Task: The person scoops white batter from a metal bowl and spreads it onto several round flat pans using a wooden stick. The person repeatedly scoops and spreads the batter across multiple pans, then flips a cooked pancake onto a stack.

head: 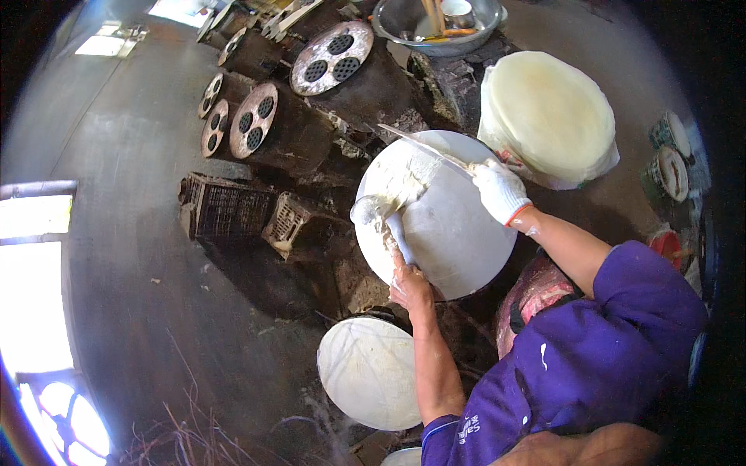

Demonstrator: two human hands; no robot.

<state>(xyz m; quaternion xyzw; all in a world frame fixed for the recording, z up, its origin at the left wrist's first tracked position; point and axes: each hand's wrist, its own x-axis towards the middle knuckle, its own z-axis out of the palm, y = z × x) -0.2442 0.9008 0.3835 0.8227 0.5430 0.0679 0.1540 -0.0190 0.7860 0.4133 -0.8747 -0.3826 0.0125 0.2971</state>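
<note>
In front of me is a large round griddle (466, 233) with a pale grey surface. Soft white dough or batter (402, 185) is smeared over its far-left part. My right hand (500, 189), in a white knit glove, grips one end of a long flat spatula (428, 147) that reaches across the griddle's far side. My left hand (414, 285) is bare and streaked with batter. It holds a ladle-like tool (372, 209) whose rounded, batter-coated head lies at the griddle's left rim. Fingers partly hide its handle.
A stack of thin round flatbreads (551, 110) stands at the right. Another pale round plate (370, 373) is near my left forearm. Cylindrical stoves with perforated tops (332, 58), plastic crates (233, 204) and a metal basin (440, 41) holding utensils stand beyond. Dry twigs (186, 431) lie lower left.
</note>
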